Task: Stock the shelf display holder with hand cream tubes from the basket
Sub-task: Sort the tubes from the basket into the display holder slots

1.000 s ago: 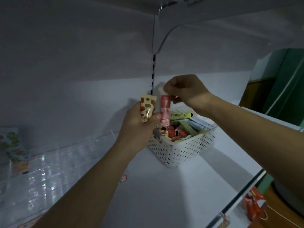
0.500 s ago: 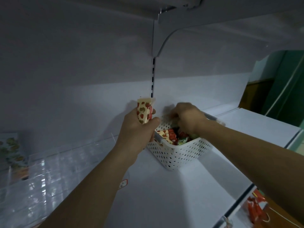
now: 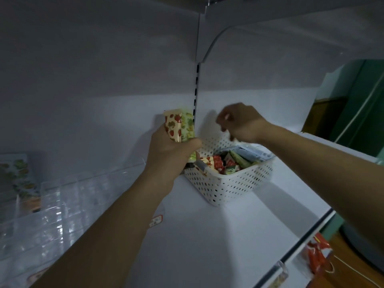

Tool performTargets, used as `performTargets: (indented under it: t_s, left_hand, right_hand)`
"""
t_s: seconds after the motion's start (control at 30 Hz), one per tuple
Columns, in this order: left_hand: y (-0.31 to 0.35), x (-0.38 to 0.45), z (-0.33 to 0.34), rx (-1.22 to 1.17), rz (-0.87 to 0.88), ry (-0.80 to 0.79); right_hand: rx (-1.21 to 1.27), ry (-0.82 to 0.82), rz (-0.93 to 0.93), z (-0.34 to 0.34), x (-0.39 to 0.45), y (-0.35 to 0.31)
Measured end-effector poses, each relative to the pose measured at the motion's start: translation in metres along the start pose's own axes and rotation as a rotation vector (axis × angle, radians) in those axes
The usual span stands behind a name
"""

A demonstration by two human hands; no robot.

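Head view: left hand grips two upright tubes, right hand hovers loosely curled, apparently empty, just over basket; clear holder lies far left, nearer the left hand.

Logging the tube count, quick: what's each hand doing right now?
Left hand: grips two hand cream tubes, upright.
Right hand: above the basket, fingers curled; whether it holds anything cannot be told.
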State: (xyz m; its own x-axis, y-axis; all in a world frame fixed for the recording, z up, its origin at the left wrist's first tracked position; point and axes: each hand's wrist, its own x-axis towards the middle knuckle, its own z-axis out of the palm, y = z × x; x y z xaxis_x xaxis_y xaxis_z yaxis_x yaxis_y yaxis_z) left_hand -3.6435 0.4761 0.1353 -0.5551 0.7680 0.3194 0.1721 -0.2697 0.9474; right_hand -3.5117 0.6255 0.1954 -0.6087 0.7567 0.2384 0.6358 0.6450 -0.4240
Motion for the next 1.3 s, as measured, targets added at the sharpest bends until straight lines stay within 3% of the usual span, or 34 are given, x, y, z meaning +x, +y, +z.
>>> performTargets:
  t_s: [0.03, 0.1, 0.23, 0.3, 0.4, 0.43, 0.57, 0.67, 0.73, 0.8, 0.87, 1.0, 1.17, 1.3]
  left_hand:
    - [0.001, 0.000, 0.000, -0.023, -0.019, -0.009]
    - [0.002, 0.002, -0.001, -0.071, -0.059, -0.049]
    - [0.004, -0.001, 0.002, -0.137, -0.141, -0.101]
    - [0.003, -0.001, 0.004, -0.152, -0.158, -0.102]
    - [0.002, 0.001, 0.004, -0.165, -0.145, -0.071]
    - [0.003, 0.001, 0.004, -0.167, -0.136, -0.054]
    - [0.007, -0.002, 0.004, -0.256, -0.130, -0.115]
    - [0.008, -0.006, 0.002, -0.316, -0.196, -0.223]
    - [0.004, -0.004, 0.000, -0.280, -0.212, -0.162]
    - [0.002, -0.003, 0.000, -0.267, -0.221, -0.125]
    - [0.002, -0.003, 0.001, -0.243, -0.214, -0.144]
    - [0.004, -0.004, 0.004, -0.246, -0.208, -0.199]
    - [0.002, -0.005, 0.004, -0.255, -0.192, -0.207]
    - [0.001, -0.002, 0.004, -0.298, -0.141, -0.152]
  right_hand:
    - [-0.271, -0.033, 0.040, 0.005, 0.003, 0.015]
    - [-0.563, -0.158, 0.126, 0.016, 0.002, 0.040]
    - [-0.554, -0.228, 0.148, 0.020, -0.002, 0.057]
    - [-0.423, -0.129, 0.132, 0.016, 0.000, 0.054]
    - [0.017, 0.112, 0.087, 0.001, -0.005, 0.030]
    - [0.185, 0.117, 0.054, -0.006, -0.008, 0.018]
    - [0.693, -0.233, -0.092, -0.014, -0.024, -0.026]
    - [0.854, -0.275, -0.041, -0.011, -0.026, -0.034]
    - [0.577, -0.136, -0.029, -0.009, -0.018, -0.024]
    - [-0.035, 0.013, -0.028, -0.006, -0.006, -0.002]
    - [-0.446, -0.021, 0.078, 0.002, -0.001, 0.023]
    - [-0.666, -0.161, 0.248, 0.018, -0.006, 0.054]
    - [-0.343, 0.013, 0.200, 0.018, 0.003, 0.059]
    - [0.296, 0.156, 0.015, 0.002, -0.010, 0.013]
